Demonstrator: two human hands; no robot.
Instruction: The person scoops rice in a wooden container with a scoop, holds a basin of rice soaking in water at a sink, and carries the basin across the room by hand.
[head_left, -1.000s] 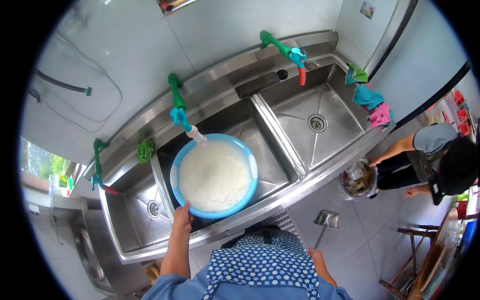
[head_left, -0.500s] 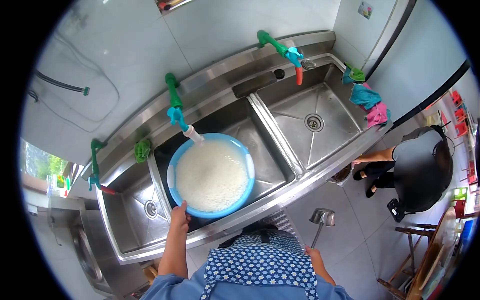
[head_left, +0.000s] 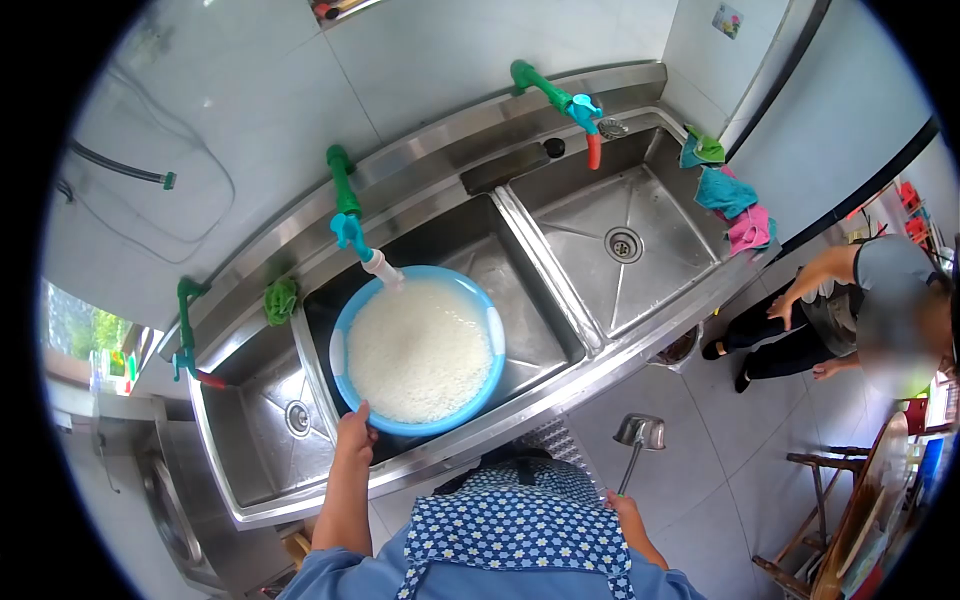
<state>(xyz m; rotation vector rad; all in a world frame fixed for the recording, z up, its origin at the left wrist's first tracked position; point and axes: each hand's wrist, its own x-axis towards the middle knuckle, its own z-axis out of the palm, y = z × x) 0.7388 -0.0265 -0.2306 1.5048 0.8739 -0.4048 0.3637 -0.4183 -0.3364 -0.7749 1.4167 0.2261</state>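
Co-worker (head_left: 885,275): hands just came off the bucket (head_left: 690,362); I judge the basin work unaffected.
Blue basin (head_left: 425,427): in the middle sink (head_left: 500,265), holding rice (head_left: 420,360); same place as a moment ago.
Left hand (head_left: 355,434): gripping the near-left rim, I see thumb on top.
Right hand (head_left: 624,510): wrapped round the ladle (head_left: 640,432) by its handle, over the floor (head_left: 690,420); hands well apart.
Count: 1 basin, 1 ladle, 1 bucket, 3 sinks, 3 taps (head_left: 348,232), 1 mesh scrubber (head_left: 281,300).
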